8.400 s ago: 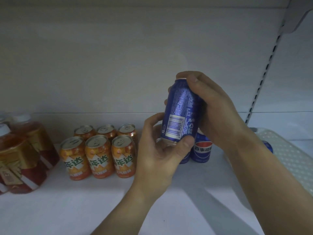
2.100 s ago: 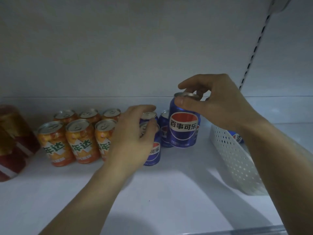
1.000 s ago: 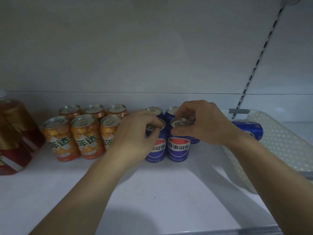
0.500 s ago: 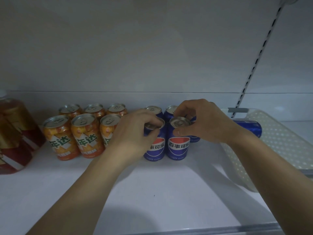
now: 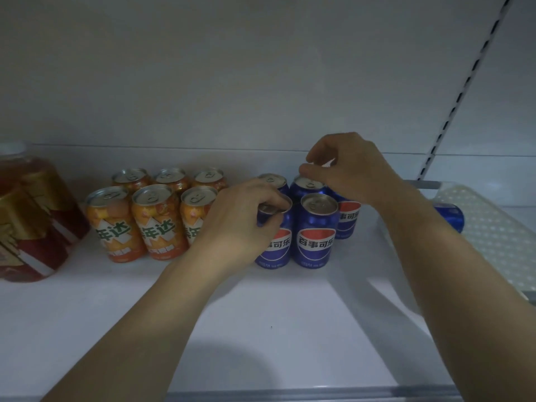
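The front-left blue can (image 5: 277, 242) stands upright on the white shelf (image 5: 290, 329), touching the front-right blue can (image 5: 316, 236), with the left hand (image 5: 240, 221) clamped around its top rim. The right hand (image 5: 348, 172) hangs over the rear blue cans (image 5: 309, 185) with fingers curled; I cannot tell whether it touches one. Orange cans (image 5: 153, 221) stand just left, and a white basket (image 5: 499, 242) lies to the right.

White shelf (image 5: 275, 329) carried six orange cans (image 5: 150, 216) beside upright blue cans (image 5: 317, 233). Amber bottles (image 5: 32, 221) stood far left; perforated basket (image 5: 493, 236) sat right.
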Action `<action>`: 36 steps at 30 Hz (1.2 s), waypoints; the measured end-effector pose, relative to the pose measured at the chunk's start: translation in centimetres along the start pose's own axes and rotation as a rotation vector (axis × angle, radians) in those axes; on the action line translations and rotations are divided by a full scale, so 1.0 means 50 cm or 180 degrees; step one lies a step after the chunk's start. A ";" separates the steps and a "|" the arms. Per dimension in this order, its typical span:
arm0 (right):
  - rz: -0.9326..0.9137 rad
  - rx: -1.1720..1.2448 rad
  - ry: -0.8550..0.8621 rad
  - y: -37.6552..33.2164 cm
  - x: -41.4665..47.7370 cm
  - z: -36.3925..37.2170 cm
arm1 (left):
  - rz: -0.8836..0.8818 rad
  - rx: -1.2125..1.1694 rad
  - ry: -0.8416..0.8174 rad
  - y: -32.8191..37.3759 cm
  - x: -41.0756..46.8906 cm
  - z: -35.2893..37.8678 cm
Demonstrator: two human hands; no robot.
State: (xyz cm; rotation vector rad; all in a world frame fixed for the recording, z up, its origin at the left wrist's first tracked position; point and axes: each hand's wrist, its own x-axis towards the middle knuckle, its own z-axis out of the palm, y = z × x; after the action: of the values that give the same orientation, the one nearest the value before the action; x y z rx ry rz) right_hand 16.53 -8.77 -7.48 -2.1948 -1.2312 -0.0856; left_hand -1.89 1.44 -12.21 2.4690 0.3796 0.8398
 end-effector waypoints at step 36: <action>-0.0365 0.3005 0.0679 -0.178 -0.047 -0.060 | -0.0136 -0.1923 0.1534 0.056 -0.019 0.000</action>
State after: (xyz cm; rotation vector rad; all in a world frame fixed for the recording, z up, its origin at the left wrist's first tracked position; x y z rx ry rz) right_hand 8.84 -8.80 -1.58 -1.2617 -0.9830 0.1800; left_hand -2.36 -1.30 -11.19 1.6906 0.2840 1.3087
